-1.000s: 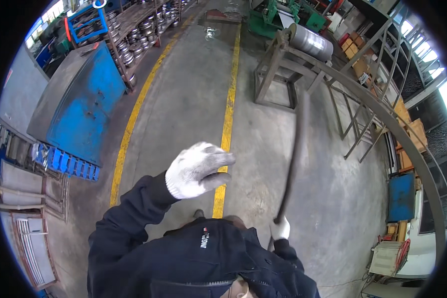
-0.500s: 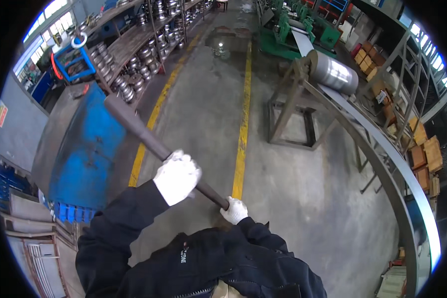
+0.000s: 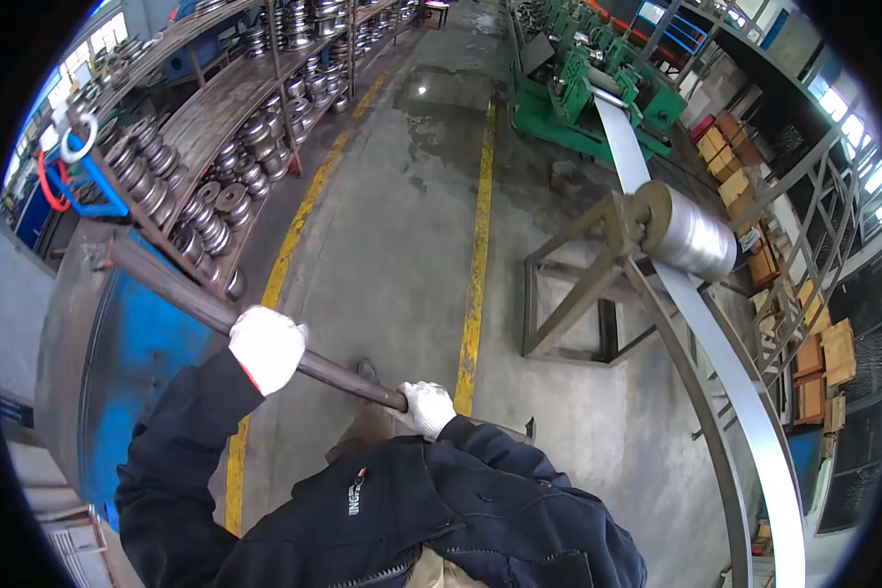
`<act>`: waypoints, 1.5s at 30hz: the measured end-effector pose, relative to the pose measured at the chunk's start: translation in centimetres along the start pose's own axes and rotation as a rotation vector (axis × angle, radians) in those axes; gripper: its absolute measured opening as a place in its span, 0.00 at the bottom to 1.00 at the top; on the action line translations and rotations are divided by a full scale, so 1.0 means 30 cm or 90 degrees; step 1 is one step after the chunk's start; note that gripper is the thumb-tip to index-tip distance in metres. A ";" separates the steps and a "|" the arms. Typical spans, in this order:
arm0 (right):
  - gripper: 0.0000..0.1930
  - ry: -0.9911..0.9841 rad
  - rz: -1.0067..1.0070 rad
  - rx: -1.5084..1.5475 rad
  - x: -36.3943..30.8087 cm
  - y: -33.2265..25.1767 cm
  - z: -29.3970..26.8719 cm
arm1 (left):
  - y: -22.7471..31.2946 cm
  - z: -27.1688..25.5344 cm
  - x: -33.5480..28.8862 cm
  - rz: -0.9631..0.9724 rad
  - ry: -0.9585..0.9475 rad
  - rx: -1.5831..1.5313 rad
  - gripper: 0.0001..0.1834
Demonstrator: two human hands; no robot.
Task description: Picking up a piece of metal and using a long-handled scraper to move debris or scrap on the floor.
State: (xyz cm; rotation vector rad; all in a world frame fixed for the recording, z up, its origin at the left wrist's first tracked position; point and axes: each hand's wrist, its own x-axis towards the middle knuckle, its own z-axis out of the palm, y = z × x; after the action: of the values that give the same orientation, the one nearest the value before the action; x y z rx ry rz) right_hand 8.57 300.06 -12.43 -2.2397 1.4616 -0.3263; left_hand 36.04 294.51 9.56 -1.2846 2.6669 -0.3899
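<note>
A long dark metal bar (image 3: 348,379), thicker toward its far left end, slants across in front of my body. My left hand (image 3: 268,349), in a white glove, is closed around its middle part. Near the lower right end, my right hand (image 3: 426,410), also in a white glove, closes on it. Past the right wrist a narrow greyish strip (image 3: 503,427) with a dark tip shows behind the sleeve; whether it belongs to the bar I cannot tell. The bar's far end lies in view over a blue-sided metal cabinet (image 3: 157,333).
Shelves (image 3: 225,93) with many metal rollers line the left. Yellow floor lines (image 3: 477,284) run ahead. On the right, a metal strip (image 3: 701,323) passes under a roller (image 3: 691,235) on a steel stand (image 3: 568,323) to a green machine (image 3: 559,118). Wooden boxes (image 3: 823,358) stand farther right.
Both hands and the bar have moved left in the picture, and the bar lies flatter. The shelves and cabinet appear nearer. The stand and roller have shifted down and right.
</note>
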 end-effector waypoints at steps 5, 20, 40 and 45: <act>0.20 0.044 0.049 -0.032 0.565 0.095 -0.210 | -0.527 0.113 0.468 0.103 0.079 0.014 0.06; 0.16 0.087 0.320 0.215 1.798 0.888 -0.173 | -1.613 0.351 1.897 0.165 0.153 0.058 0.06; 0.17 0.209 0.423 0.036 3.916 1.509 -0.645 | -3.181 0.887 3.703 0.243 0.211 -0.058 0.09; 0.17 0.258 0.529 0.008 4.333 1.532 -0.791 | -3.532 0.986 4.221 0.313 0.218 -0.098 0.03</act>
State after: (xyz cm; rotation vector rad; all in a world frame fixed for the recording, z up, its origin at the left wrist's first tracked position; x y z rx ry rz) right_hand 15.08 160.49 -19.58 -1.4071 2.4200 -0.5130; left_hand 43.74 126.96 9.58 -0.5858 3.2228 -0.3638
